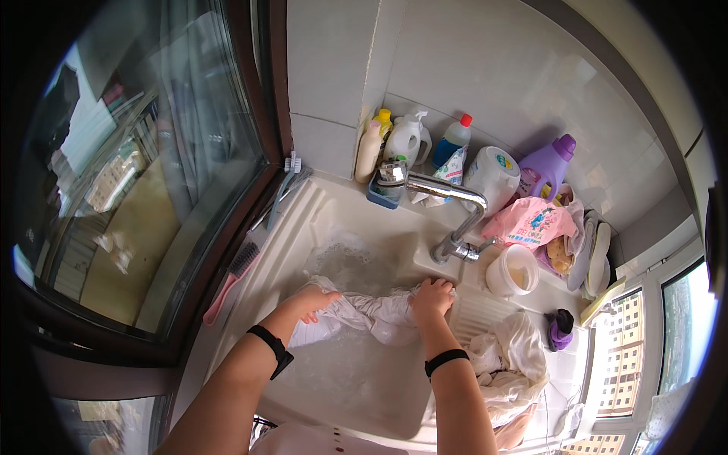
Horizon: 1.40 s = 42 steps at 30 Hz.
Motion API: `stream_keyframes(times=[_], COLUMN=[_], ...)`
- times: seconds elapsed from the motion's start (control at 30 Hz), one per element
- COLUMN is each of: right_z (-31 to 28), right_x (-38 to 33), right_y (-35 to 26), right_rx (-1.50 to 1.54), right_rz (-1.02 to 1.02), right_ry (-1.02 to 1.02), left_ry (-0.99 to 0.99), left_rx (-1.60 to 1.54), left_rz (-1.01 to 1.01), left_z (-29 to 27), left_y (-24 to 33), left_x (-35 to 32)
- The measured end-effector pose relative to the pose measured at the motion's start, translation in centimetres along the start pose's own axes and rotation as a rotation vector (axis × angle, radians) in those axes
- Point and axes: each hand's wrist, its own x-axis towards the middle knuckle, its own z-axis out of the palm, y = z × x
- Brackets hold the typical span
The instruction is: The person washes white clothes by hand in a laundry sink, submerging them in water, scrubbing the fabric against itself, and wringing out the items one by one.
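A wet white garment (368,312), bunched and twisted, stretches across the sink (394,413) between my hands. My left hand (309,303) grips its left end, with a loose fold hanging below the fingers. At the other end, my right hand (434,296) is closed on the cloth beside the ribbed washboard (474,312). Sudsy water (345,254) lies in the basin under the garment. Each wrist wears a black band. The chrome faucet (447,186) arches over the back of the sink.
Crumpled white laundry (504,364) lies right of the basin, near a white tub (513,271). Several detergent bottles (451,140) line the back wall. A pink brush (231,280) rests on the left ledge beside an open window (152,174). Shoes (590,250) lean at the right.
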Motion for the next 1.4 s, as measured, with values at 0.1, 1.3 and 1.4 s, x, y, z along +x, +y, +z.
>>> stream_keyframes(times=[0.1, 1.3, 1.4], right_z=[-0.3, 15.1, 9.3], right_x=[-3.9, -3.6, -2.8], right_y=[-3.7, -4.9, -5.6], right_rx=[-0.125, 0.461, 0.232], right_rz=[-0.369, -0.525, -0.445], right_ry=[-0.092, 0.383, -0.159], left_ry=[0.215, 0.333, 0.346], left_rx=[0.666, 1.073, 1.061], left_rz=[0.141, 0.478, 0.438], left_z=[0.9, 0.5, 0.5], left_y=[-0.5, 5.0, 4.4], left_x=[-0.4, 23.2, 25.3])
